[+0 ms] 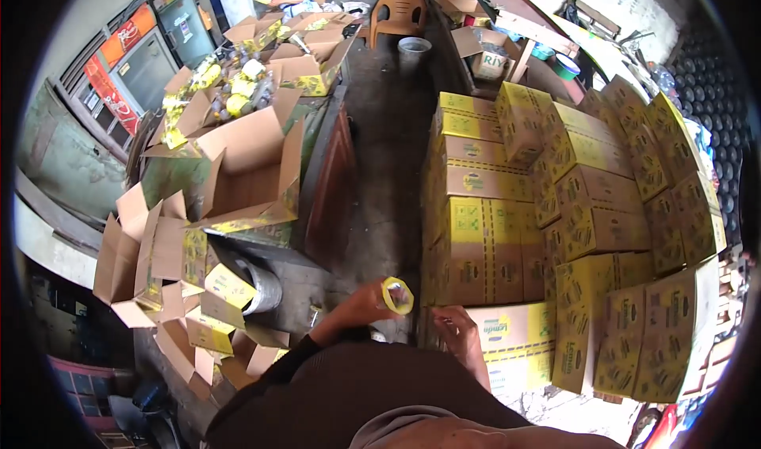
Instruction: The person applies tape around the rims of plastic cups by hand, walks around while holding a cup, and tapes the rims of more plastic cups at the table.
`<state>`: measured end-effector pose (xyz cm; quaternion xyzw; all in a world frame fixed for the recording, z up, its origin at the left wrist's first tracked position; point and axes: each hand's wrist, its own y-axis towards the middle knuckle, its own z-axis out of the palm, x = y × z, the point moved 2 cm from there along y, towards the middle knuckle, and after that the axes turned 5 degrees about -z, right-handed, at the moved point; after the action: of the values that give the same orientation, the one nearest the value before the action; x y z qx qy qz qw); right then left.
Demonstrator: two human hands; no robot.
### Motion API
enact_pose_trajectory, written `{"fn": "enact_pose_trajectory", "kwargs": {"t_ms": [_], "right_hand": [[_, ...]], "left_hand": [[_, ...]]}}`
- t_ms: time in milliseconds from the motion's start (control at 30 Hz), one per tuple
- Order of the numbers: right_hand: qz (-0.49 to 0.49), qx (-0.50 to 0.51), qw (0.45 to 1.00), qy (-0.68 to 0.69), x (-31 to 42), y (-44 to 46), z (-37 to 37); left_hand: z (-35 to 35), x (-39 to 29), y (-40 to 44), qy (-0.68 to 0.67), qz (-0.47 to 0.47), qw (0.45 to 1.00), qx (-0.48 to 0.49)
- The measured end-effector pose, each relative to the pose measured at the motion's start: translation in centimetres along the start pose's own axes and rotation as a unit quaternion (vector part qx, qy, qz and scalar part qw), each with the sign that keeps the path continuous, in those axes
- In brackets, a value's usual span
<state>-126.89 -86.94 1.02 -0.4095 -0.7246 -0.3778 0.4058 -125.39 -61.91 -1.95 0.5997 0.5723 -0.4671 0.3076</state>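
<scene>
Here we are in the narrow aisle [386,187], and our left hand [366,305] has a yellow roll [387,297] in it — a ring, tape by the look of it, its round opening facing up at us. The fingers are wrapped about one side, so the grip is closed on the roll, which sits near, out in front of our body and a little left of the right-hand stack.

Across the gap, our right hand [458,334] is half curled, fingertips towards the roll but apart from it, just by the nearest printed carton [515,330]. Whether those fingers pinch anything thin, we cannot tell.

What could trip us up? We judge the one-sided hold the weak point: should the fingers slacken, the roll could drop to the floor. A loose end, if there is one, could fold and stick to itself when the hands come together carelessly.

Then the surroundings — the carton stack [485,239] rises close on our right, and a bumped elbow might nudge it. Near left, the open cartons [170,247] lie tumbled with flaps jutting, ready to snag a sleeve; beyond them, the big open carton [254,175] on the table [329,183] could be knocked by a wide turn.
</scene>
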Motion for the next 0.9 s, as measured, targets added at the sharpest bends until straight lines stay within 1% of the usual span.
{"fn": "enact_pose_trajectory", "kwargs": {"t_ms": [67, 100, 200, 233, 267, 300, 333, 400, 433, 467, 533, 600, 633, 667, 700, 767, 800, 867, 900], "right_hand": [[0.035, -0.064, 0.997, -0.037, -0.9, 0.8, -1.8], [0.038, -0.100, 0.993, -0.048, -1.6, 1.2, -2.5], [0.104, -0.149, 0.980, -0.079, -2.8, 2.9, -4.8], [0.099, -0.154, 0.977, -0.110, -3.6, 3.7, -5.6], [0.092, -0.156, 0.973, -0.143, -4.4, 4.6, -6.4], [0.111, -0.167, 0.969, -0.146, -4.9, 5.7, -7.0], [0.103, -0.170, 0.968, -0.154, -5.6, 7.4, -7.5], [0.198, -0.190, 0.948, -0.162, -6.6, 10.1, -8.8], [0.172, -0.176, 0.953, -0.180, -6.0, 12.1, -9.5], [0.173, -0.173, 0.952, -0.185, -6.0, 13.9, -10.4], [0.147, -0.169, 0.958, -0.177, -6.8, 17.6, -11.1], [0.157, -0.174, 0.961, -0.145, -8.9, 20.4, -12.0], [0.135, -0.153, 0.960, -0.193, -10.1, 21.5, -12.3], [0.115, -0.130, 0.955, -0.239, -10.9, 22.5, -12.4], [0.125, -0.133, 0.952, -0.246, -11.4, 23.6, -12.4], [0.133, -0.136, 0.955, -0.226, -13.3, 25.3, -12.3], [0.135, -0.138, 0.958, -0.212, -14.1, 26.4, -12.1], [0.139, -0.146, 0.959, -0.198, -14.8, 28.9, -11.4], [0.124, -0.138, 0.966, -0.178, -15.5, 30.2, -11.0]], "left_hand": [[0.6, -1.0, 3.6, -0.015, 0.030, 0.993, 0.117], [0.7, -1.2, 5.4, 0.009, 0.046, 0.990, 0.130], [0.2, -0.8, 10.9, 0.033, 0.060, 0.988, 0.139], [-0.4, -1.9, 12.9, 0.084, 0.130, 0.977, 0.146], [-0.6, -1.5, 14.9, 0.003, 0.100, 0.983, 0.156], [-0.8, -1.7, 16.7, 0.021, 0.097, 0.982, 0.164], [-1.4, -2.6, 19.5, 0.038, 0.106, 0.980, 0.163], [-3.3, -4.8, 24.3, 0.033, 0.133, 0.977, 0.161], [-3.8, -5.4, 25.9, 0.032, 0.144, 0.975, 0.168], [-4.4, -5.6, 27.9, -0.012, 0.118, 0.977, 0.175], [-5.6, -5.5, 31.6, 0.006, 0.111, 0.980, 0.165], [-7.0, -5.7, 34.6, 0.025, 0.137, 0.978, 0.154], [-7.5, -5.8, 35.6, 0.037, 0.156, 0.977, 0.144], [-7.9, -5.8, 36.3, 0.043, 0.153, 0.976, 0.152], [-8.3, -5.9, 36.9, 0.052, 0.121, 0.976, 0.171], [-8.9, -5.3, 37.9, 0.060, 0.063, 0.977, 0.196], [-9.2, -4.9, 38.4, 0.047, 0.071, 0.976, 0.200], [-10.2, -4.2, 39.1, 0.052, 0.007, 0.976, 0.210], [-10.9, -4.2, 39.4, 0.050, 0.003, 0.976, 0.210]]}}
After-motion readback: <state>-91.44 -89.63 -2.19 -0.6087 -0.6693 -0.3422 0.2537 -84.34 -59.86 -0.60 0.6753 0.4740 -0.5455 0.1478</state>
